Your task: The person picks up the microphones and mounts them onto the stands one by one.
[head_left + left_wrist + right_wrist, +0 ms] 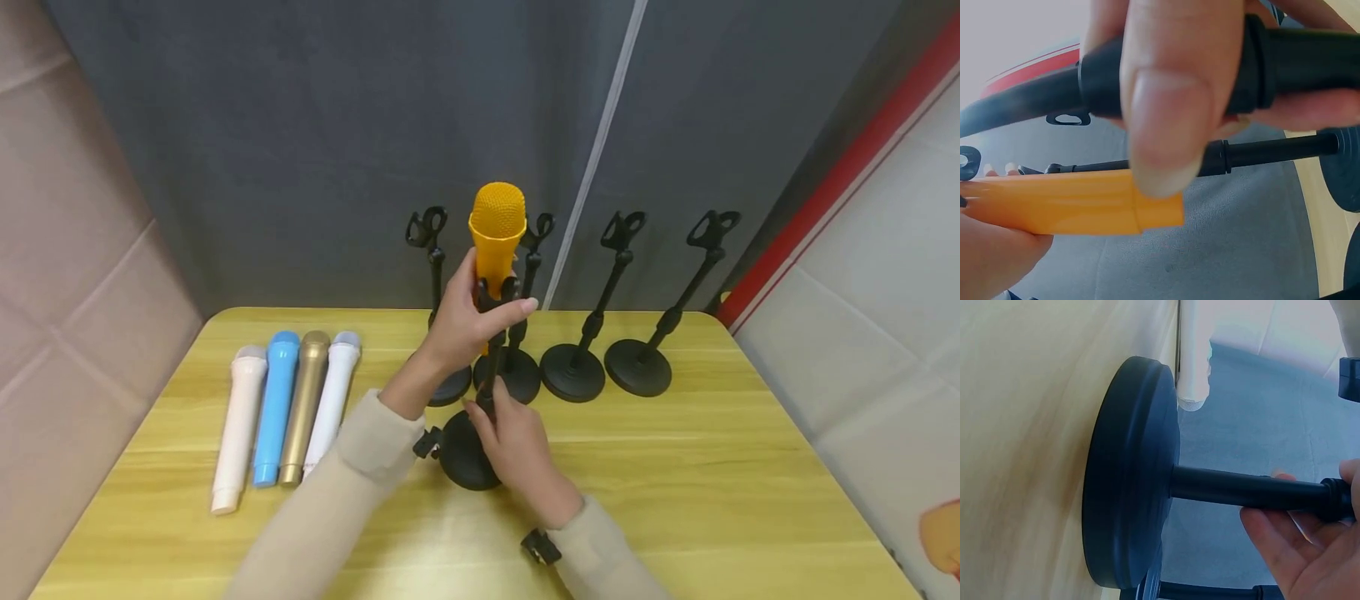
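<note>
My left hand (461,321) grips an upright orange microphone (498,229) below its mesh head, its thumb reaching across the front near the clip (487,293) of a black desktop microphone stand (467,454). In the left wrist view the microphone's plain lower end (1160,212) hangs beside the stand's pole. My right hand (521,437) holds that pole, thumb over the black collar in the left wrist view. The stand's round base (1132,475) is close over the tabletop in the right wrist view. I cannot tell whether the microphone sits inside the clip.
Several black stands with bare clips, such as the rightmost stand (637,367), line the table's back edge. At left lie a pale pink microphone (238,433), a blue one (275,408), a gold one (305,408) and a white one (332,400). A grey curtain (300,150) hangs behind.
</note>
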